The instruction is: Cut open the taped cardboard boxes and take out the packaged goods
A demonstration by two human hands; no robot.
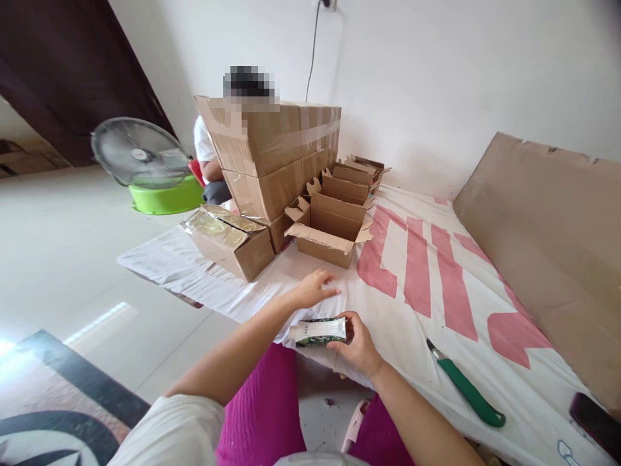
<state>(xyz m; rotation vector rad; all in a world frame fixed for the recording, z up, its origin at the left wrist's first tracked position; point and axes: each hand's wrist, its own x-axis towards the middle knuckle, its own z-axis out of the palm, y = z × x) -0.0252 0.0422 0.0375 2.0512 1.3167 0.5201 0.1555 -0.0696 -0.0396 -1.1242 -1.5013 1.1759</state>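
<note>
Pale sleeve cloth (172,430) covers the left arm, short of the table's (402,343) near edge. Over that edge, the right hand (359,346) is closed round the right end of a green-and-white pack (320,332), thumb on the near side; whether the pack touches the table I cannot tell. Just beyond it, the left hand (313,289) is loosely open, fingers bent, holding nothing. Farther in stands an open box (325,251); a green-handled knife (470,393) lies rightward, by the near edge.

Single head-worn view, facing forward and down, left hand (313,289) and right hand (358,343) near below the lens, table (388,317) stretching ahead, white wall (427,77) beyond.
</note>
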